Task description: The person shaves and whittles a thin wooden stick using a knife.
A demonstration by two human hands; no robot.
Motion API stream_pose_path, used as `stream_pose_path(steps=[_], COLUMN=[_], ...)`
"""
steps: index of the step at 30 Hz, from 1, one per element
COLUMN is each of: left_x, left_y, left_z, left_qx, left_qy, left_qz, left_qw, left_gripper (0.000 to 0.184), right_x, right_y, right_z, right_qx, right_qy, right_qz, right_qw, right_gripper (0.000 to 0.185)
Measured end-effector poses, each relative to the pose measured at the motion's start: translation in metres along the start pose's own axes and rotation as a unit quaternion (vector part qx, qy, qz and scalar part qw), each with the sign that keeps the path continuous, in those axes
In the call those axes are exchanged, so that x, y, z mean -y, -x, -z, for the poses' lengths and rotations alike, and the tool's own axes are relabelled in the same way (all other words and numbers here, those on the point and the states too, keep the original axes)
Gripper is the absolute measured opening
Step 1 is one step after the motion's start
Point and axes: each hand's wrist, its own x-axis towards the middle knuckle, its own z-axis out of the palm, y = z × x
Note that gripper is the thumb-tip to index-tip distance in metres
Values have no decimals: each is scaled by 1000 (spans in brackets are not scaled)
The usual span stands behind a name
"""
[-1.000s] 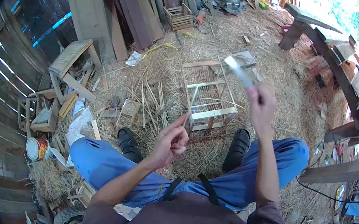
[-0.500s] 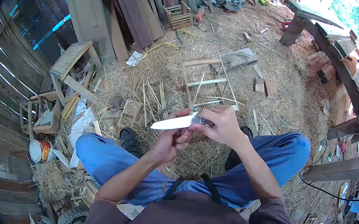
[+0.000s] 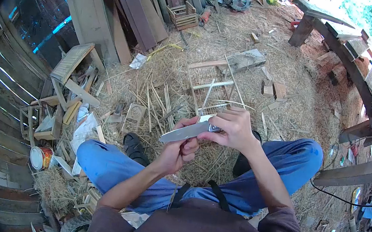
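Observation:
My right hand (image 3: 233, 128) is closed around the handle of a knife (image 3: 186, 132), its broad grey blade pointing left across my left hand. The left hand (image 3: 179, 150) is closed below and behind the blade, fingers bent around a thin wooden stick (image 3: 208, 95) that sticks up past the knife. The stick's lower end is hidden by the blade and fingers. Just beyond my hands, a light frame of thin wooden strips (image 3: 208, 66) lies on the straw-covered ground.
Loose thin sticks (image 3: 154, 105) lie ahead on the left, near a small wooden block (image 3: 136, 113). A wooden stool (image 3: 72, 62), a paint can (image 3: 40, 158) and leaning boards (image 3: 130, 5) are leftward. A long wooden bench (image 3: 360, 73) stands at right. A circular saw (image 3: 238, 1) sits far ahead.
The knife blade has turned, from bright white glare to dull grey, and its tip has moved slightly down and right. The stick's angle has shifted a little.

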Motion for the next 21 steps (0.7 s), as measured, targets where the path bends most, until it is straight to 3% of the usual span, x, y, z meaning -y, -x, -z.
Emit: stream_pose_path(steps=[4, 7, 11, 17, 21], left_x=[-4, -2, -1, -6, -2], left_y=[2, 4, 6, 2, 2], left_z=[-1, 1, -4, 0, 6], left_qx=[29, 32, 19, 16, 5], left_qy=[40, 11, 25, 18, 20], left_qz=[-4, -16, -4, -7, 21], left_qw=[999, 999, 1000, 1000, 1000], left_gripper=[31, 29, 29, 30, 29], right_x=[-7, -13, -23, -16, -7], right_y=[0, 0, -1, -5, -1], right_z=[0, 9, 22, 21, 7], right_qx=[-31, -74, -87, -70, -63], right_qy=[4, 13, 82, 69, 41], right_qz=[-2, -56, -77, -111, -36], right_qw=[1000, 996, 990, 989, 997], right_gripper=[41, 41, 38, 39, 39])
